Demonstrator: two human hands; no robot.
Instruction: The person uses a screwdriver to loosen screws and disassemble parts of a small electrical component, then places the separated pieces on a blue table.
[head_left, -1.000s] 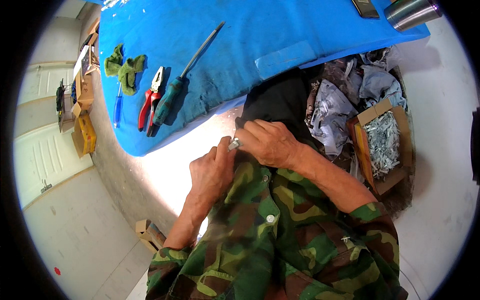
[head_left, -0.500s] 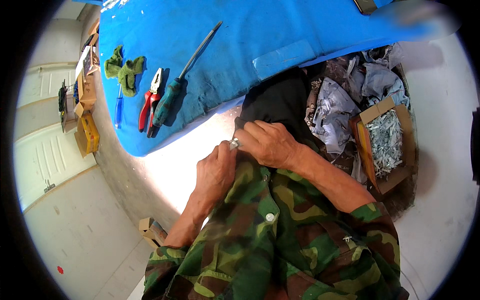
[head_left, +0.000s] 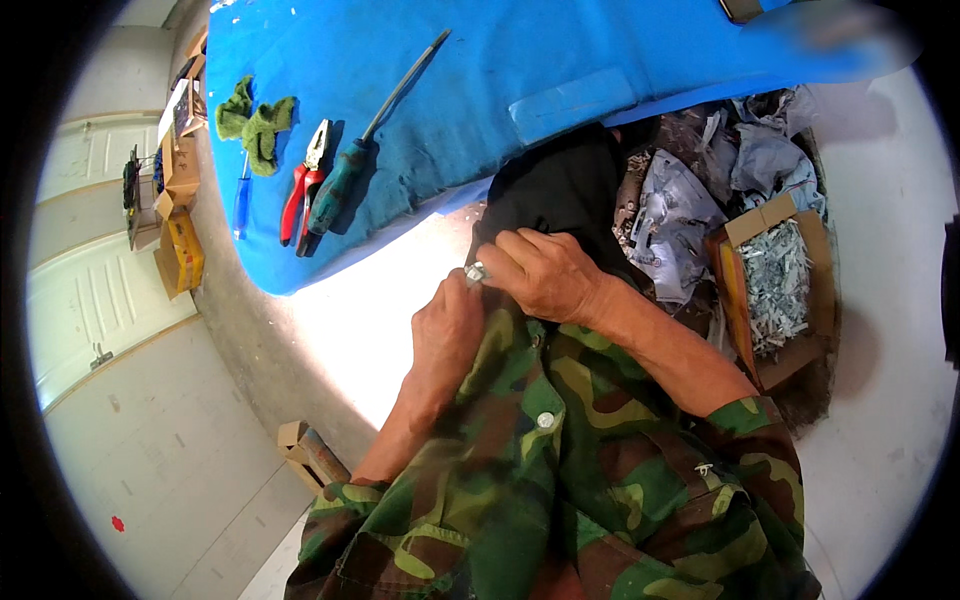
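Between my two hands, over my lap, is a small silvery-white piece [head_left: 475,272], mostly covered by fingers; its kind cannot be made out. My left hand [head_left: 447,325] is closed, thumb and fingertips pinching the piece from the left. My right hand [head_left: 550,275] curls closed around its other side, knuckles up. Both hands nearly touch at the piece, just above my dark trouser leg [head_left: 555,190]. On the blue-covered table beyond lie a large teal-handled screwdriver [head_left: 340,185], red-handled pliers [head_left: 300,200] and a small blue-handled screwdriver [head_left: 242,205].
Green rag gloves or cloth [head_left: 265,130] lie at the left of the blue table [head_left: 420,170]. Right of my leg sit grey plastic bags [head_left: 670,220] and an open cardboard box [head_left: 740,310] of small metallic strips. Cardboard boxes [head_left: 180,250] stand along the left wall.
Both hands have shifted slightly up and to the right in the picture, still pinching the small piece. The table and its tools appear a little higher as the view moved.
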